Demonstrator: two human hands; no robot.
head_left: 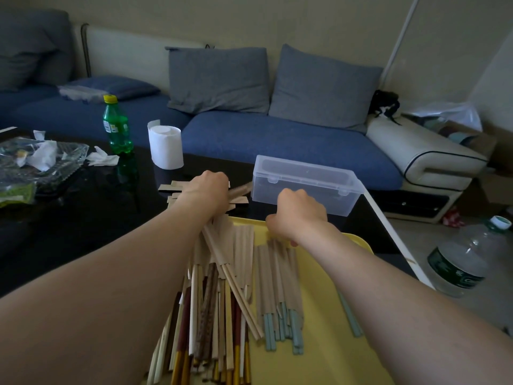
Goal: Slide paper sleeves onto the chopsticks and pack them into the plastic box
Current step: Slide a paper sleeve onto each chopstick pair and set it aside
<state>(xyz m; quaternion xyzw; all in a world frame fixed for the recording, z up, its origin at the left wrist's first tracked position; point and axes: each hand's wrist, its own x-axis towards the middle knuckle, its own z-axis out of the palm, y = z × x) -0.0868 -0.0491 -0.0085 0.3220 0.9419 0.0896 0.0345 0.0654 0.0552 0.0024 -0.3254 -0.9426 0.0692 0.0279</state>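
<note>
Nearest the camera, a heap of chopsticks (222, 315) lies on a yellow tray (333, 329), long axes running away from the viewer, far ends tucked in brown paper sleeves (241, 245). The left hand (206, 190) is curled over loose sleeves beyond the tray; whether it grips one I cannot tell. The right hand (298, 215), closed in a loose fist, presses on sleeved blue chopsticks (280, 323). The plastic box (305, 184), lid shut, sits crosswise just behind it. A tissue roll (165, 147) and a green bottle (116, 126) stand farther back.
</note>
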